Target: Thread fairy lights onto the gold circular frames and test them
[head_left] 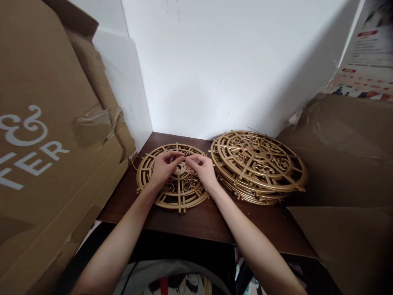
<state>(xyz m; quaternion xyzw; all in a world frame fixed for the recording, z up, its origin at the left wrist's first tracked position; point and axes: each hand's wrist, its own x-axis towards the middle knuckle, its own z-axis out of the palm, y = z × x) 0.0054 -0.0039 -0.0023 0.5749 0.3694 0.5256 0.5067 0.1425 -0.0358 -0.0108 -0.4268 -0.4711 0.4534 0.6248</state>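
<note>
My left hand (164, 167) and my right hand (203, 168) meet fingertip to fingertip over the middle of a round gold openwork disc (181, 200), which lies flat on the dark wooden table. Thumb and finger are pinched together on each hand. What the fingertips pinch is too small to make out. A slim red tool (168, 180) is tucked into my left hand, its end poking out below the palm; its kind is unclear. Right of my hands, a stack of similar gold discs (267, 168) carries thin yellow and red wires on top, with the upper disc tilted.
A large cardboard box (61, 102) with white lettering stands on the left. Another cardboard box (344, 151) is on the right, below a printed poster (368, 61). A white wall (215, 73) rises behind the brown table (196, 223).
</note>
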